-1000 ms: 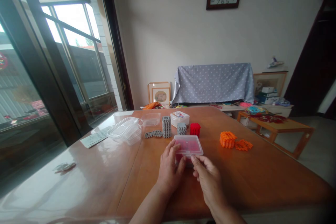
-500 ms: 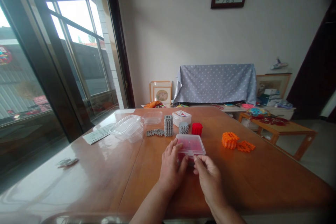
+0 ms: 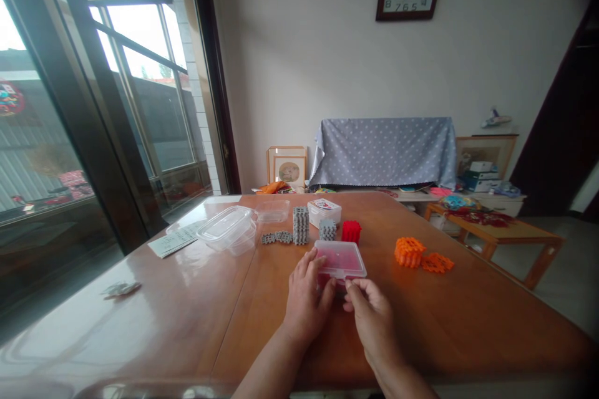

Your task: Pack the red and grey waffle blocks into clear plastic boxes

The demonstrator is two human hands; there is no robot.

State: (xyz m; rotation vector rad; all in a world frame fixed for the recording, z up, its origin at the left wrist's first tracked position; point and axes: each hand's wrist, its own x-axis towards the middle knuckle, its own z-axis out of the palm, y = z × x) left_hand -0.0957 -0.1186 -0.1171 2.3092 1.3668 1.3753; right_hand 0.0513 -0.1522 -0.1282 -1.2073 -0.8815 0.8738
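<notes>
From my remote seat I am watching both forearms reaching forward side by side over the near edge of the wooden table [image 3: 196,318], palms down and wrists level. The left hand [image 3: 306,300] is lying against the left side of the small clear box [image 3: 340,260], its fingers stretching loosely along that wall and its thumb pressing the near edge, so it is clasping the box's near left corner. The right hand [image 3: 372,313] is curling in, thumb and forefinger pinching narrowly on the lid's near right rim. The box, showing red contents through its lid, is sitting flat on the table directly between and just beyond the fingertips. Just past the grip, a red block [image 3: 350,230] and grey block stacks [image 3: 300,225] are standing. Off to the right of the grip, orange pieces [image 3: 408,251] are lying well apart; beyond the left hand, an empty clear container [image 3: 228,230] is resting.
</notes>
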